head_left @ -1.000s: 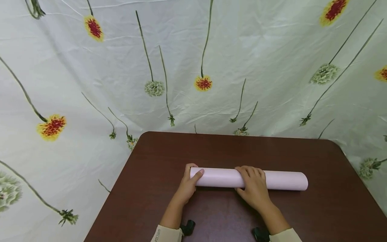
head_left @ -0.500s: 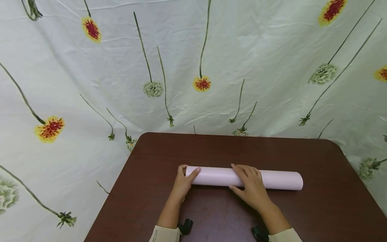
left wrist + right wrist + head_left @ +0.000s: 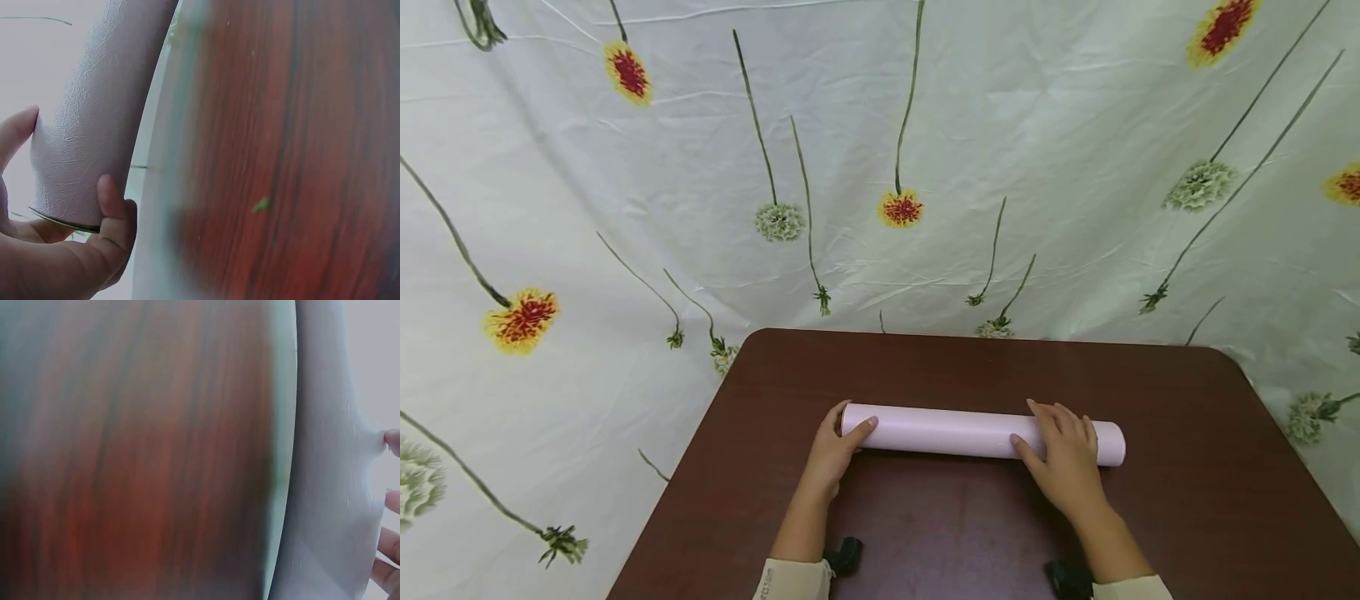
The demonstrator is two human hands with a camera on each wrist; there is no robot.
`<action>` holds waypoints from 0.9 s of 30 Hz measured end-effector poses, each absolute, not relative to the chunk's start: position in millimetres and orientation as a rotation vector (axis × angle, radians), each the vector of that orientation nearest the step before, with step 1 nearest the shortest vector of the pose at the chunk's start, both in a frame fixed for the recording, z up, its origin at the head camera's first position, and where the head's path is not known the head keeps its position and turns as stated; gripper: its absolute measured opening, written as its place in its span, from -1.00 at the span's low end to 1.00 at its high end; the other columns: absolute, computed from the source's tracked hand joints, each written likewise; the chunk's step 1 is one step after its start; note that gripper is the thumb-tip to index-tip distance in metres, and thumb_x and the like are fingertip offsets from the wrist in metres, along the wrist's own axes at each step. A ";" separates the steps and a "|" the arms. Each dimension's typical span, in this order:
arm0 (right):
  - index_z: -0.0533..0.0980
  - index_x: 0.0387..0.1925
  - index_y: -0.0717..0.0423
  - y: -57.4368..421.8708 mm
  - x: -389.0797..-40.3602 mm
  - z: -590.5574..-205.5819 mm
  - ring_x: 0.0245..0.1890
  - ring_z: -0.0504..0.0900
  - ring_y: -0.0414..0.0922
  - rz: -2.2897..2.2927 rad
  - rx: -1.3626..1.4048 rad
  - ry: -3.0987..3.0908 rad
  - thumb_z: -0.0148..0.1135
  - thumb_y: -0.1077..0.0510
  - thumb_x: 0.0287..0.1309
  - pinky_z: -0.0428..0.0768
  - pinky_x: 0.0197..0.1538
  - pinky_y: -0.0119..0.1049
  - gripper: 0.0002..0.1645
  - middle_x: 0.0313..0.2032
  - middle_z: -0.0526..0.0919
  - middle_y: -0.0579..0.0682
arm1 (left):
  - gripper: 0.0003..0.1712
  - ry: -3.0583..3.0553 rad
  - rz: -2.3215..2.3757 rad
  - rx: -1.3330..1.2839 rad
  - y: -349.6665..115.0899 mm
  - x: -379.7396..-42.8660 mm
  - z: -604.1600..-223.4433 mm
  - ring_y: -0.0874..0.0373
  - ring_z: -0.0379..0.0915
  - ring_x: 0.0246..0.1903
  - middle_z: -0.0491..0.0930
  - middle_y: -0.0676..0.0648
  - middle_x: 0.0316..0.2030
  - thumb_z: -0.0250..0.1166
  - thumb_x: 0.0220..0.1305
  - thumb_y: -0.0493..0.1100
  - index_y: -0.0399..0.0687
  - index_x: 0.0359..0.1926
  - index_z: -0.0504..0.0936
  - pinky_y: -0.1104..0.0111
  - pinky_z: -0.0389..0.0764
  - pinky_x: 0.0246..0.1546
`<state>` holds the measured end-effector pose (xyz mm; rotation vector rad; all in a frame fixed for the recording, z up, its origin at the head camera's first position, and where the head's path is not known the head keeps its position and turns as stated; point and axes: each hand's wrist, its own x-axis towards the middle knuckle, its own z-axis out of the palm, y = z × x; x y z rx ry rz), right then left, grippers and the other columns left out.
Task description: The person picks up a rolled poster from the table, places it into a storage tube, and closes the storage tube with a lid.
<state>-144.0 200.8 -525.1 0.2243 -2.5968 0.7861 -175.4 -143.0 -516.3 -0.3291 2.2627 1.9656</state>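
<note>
A smooth-looking pale pink roll [image 3: 940,429] spans the dark brown table from left to right; close up in the left wrist view its surface shows fine creases. My left hand [image 3: 830,454] grips its left end, thumb on the near face and fingers round the end and far side. In the left wrist view, fingers [image 3: 112,203] wrap the roll's rim. Close to the right end, my right hand [image 3: 1067,458] holds the roll with the thumb on the near side and fingers over the top. Fingertips [image 3: 390,544] touch its edge in the right wrist view.
The brown table [image 3: 955,517] has rounded far corners. Behind it hangs a pale cloth [image 3: 700,125] printed with flowers. A black device [image 3: 846,556] is at the left wrist and another black device [image 3: 1070,577] at the right wrist, by the light sleeves.
The roll has shifted left and slightly away from me, with the left hand on its end. My right hand has moved right along it, from the middle towards the right end.
</note>
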 end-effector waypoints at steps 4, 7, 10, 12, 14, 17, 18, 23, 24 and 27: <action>0.41 0.35 0.16 213.7 -142.0 -524.9 0.36 0.26 0.34 0.780 0.138 -2.628 0.41 -0.01 0.19 -0.02 0.37 0.47 -0.24 0.21 0.48 0.27 | -0.02 2.271 1.964 -0.347 -149.0 -178.4 -526.8 -0.01 0.49 0.05 0.36 -0.23 0.35 0.45 0.24 0.07 -0.02 0.54 0.16 0.32 0.56 -0.02; 0.39 0.36 0.19 224.3 -140.6 -524.8 0.40 0.18 0.38 0.784 0.055 -2.646 0.39 -0.06 0.21 -0.05 0.38 0.49 -0.22 0.29 0.38 0.34 | -0.02 2.283 1.952 -0.344 -152.0 -178.2 -528.3 0.00 0.50 0.03 0.40 -0.23 0.33 0.45 0.24 0.04 -0.03 0.55 0.16 0.34 0.55 -0.04; 0.31 0.40 0.26 234.6 -139.0 -522.6 0.41 0.13 0.43 0.841 -0.062 -2.671 0.39 -0.10 0.20 -0.06 0.38 0.48 -0.12 0.37 0.25 0.42 | -0.02 2.308 1.923 -0.328 -154.8 -177.9 -528.4 0.02 0.51 -0.02 0.43 -0.25 0.30 0.43 0.26 0.02 -0.09 0.56 0.14 0.35 0.54 -0.06; 0.20 0.46 0.32 240.7 -138.7 -521.3 0.41 0.12 0.47 0.901 -0.149 -2.708 0.37 -0.14 0.22 -0.02 0.38 0.48 -0.01 0.41 0.16 0.46 | -0.03 2.323 1.904 -0.325 -156.5 -177.9 -528.9 0.02 0.52 -0.05 0.42 -0.26 0.30 0.41 0.28 0.03 -0.12 0.56 0.12 0.35 0.54 -0.05; 0.04 0.52 0.34 246.8 -138.4 -520.4 0.41 0.11 0.49 0.999 -0.253 -2.757 0.34 -0.19 0.24 0.04 0.39 0.45 0.12 0.45 0.08 0.48 | -0.03 2.331 1.897 -0.334 -158.0 -178.4 -529.9 0.01 0.53 -0.05 0.42 -0.27 0.30 0.40 0.29 0.04 -0.13 0.56 0.12 0.34 0.54 -0.03; -0.20 0.58 0.31 254.1 -139.4 -520.3 0.46 0.06 0.47 1.169 -0.375 -2.840 0.26 -0.30 0.27 0.11 0.41 0.41 0.27 0.50 -0.04 0.48 | -0.03 2.336 1.900 -0.345 -159.4 -180.0 -531.6 0.00 0.52 -0.02 0.40 -0.28 0.32 0.40 0.30 0.04 -0.15 0.56 0.12 0.33 0.55 -0.01; -0.27 0.58 0.29 256.2 -139.7 -520.5 0.48 0.04 0.45 1.227 -0.404 -2.862 0.24 -0.33 0.27 0.12 0.42 0.40 0.30 0.52 -0.07 0.47 | -0.04 2.332 1.901 -0.352 -159.9 -180.6 -532.0 0.00 0.52 0.00 0.40 -0.28 0.33 0.40 0.30 0.04 -0.14 0.55 0.12 0.33 0.55 0.00; -0.43 0.59 0.16 262.7 -141.0 -522.4 0.49 0.04 0.42 1.512 -0.475 -2.865 0.20 -0.36 0.28 0.15 0.42 0.36 0.35 0.53 -0.08 0.47 | -0.06 2.313 1.894 -0.326 -163.7 -182.8 -532.1 -0.08 0.46 0.16 0.33 -0.25 0.41 0.40 0.30 0.00 -0.09 0.55 0.12 0.15 0.50 0.21; -0.43 0.59 0.15 263.7 -140.8 -522.9 0.49 0.05 0.42 1.560 -0.483 -2.850 0.21 -0.35 0.28 0.16 0.42 0.35 0.35 0.52 -0.07 0.48 | -0.05 2.315 1.882 -0.309 -164.8 -183.0 -532.0 -0.10 0.42 0.22 0.32 -0.25 0.42 0.40 0.30 -0.01 -0.08 0.55 0.11 0.08 0.45 0.27; -0.45 0.59 0.12 266.5 -140.1 -524.1 0.48 0.06 0.40 1.651 -0.494 -2.824 0.22 -0.33 0.29 0.17 0.41 0.35 0.34 0.52 -0.08 0.47 | -0.02 2.333 1.817 -0.257 -168.3 -183.5 -531.5 -0.17 0.24 0.39 0.23 -0.23 0.48 0.41 0.29 -0.02 -0.03 0.58 0.09 -0.11 0.23 0.43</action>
